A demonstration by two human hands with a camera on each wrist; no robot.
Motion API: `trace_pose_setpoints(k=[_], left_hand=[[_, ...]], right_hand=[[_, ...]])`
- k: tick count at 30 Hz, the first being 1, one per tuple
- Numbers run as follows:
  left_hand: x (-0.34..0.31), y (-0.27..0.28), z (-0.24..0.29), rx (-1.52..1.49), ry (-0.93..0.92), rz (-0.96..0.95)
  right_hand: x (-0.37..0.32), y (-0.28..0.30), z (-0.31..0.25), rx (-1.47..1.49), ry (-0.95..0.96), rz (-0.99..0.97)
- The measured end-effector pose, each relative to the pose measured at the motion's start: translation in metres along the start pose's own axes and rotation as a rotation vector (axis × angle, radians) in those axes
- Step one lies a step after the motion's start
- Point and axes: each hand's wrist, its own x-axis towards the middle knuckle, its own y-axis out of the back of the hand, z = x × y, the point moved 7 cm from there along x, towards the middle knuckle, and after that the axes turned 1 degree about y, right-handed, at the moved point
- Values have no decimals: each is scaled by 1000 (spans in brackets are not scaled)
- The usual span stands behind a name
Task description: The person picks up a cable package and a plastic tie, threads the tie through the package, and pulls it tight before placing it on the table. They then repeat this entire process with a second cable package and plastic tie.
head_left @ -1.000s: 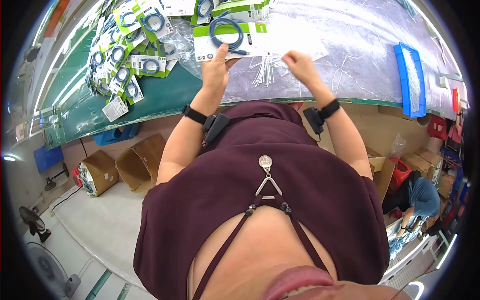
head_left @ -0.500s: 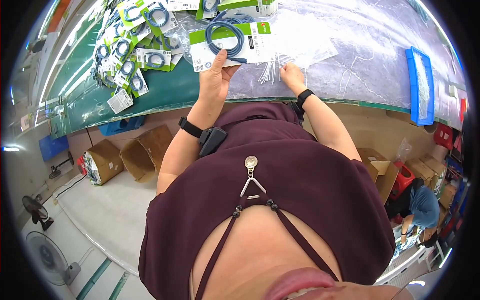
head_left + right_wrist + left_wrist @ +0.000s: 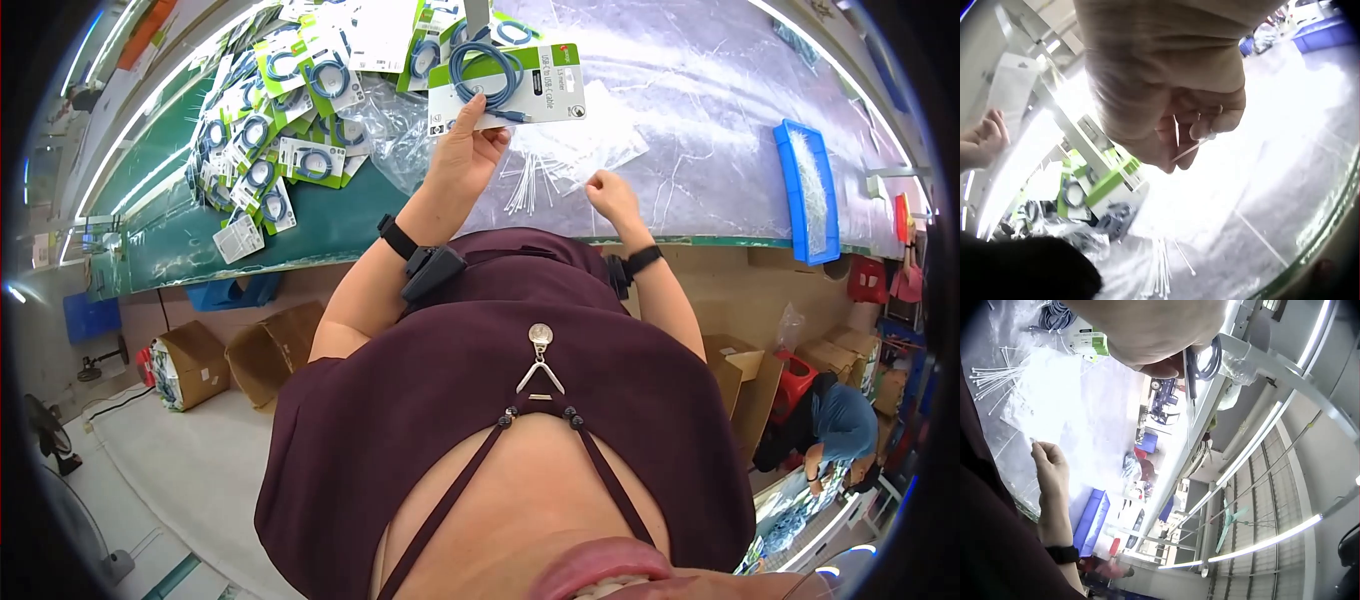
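My left hand (image 3: pixel 460 160) holds up a white and green card (image 3: pixel 562 98) by its lower edge, thumb in front over the coiled blue-grey USB cable (image 3: pixel 456 72). The card's plain back shows in the right wrist view, above the left fingers. My right hand (image 3: pixel 613 198) is lower and to the right, just over the table. Between its thumb and fingers it pinches a thin white cable tie (image 3: pixel 1190 151). A fanned bunch of white cable ties (image 3: pixel 527 185) lies on the table between the hands.
Many carded cables (image 3: pixel 255 130) are heaped on the green mat at the left. Clear plastic bags (image 3: pixel 390 140) lie beside them. A blue tray (image 3: pixel 806 190) stands at the right. Behind it, low down, another person (image 3: pixel 842 418) bends over.
My right hand came down beside the cable ties, then drew back a little, with a tie between its fingers. The left hand keeps hold of the carded cable, now raised and tilted more towards the head view.
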Motion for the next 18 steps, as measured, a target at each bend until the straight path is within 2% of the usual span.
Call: trace_pose_setpoints(k=[1,3,7,11,15,16,18], left_hand=[[1,-5,2,-16,-3,-31],[2,-16,6,-41,-16,-71],[-10,-47,10,12,-37,-77],[-20,-73,15,-47,-58,-114],[-19,-79,15,-155,18,-163],[-21,-79,13,-198,73,-167],[-27,-84,12,-276,189,-175]], right_hand=[[-6,17,-8,-11,11,10],[-24,67,-45,242,298,215],[-67,136,-136,438,375,249],[-76,152,-173,475,476,335],[-76,161,-186,478,546,395],[-77,163,-190,479,550,390],[-89,179,-207,352,642,504]])
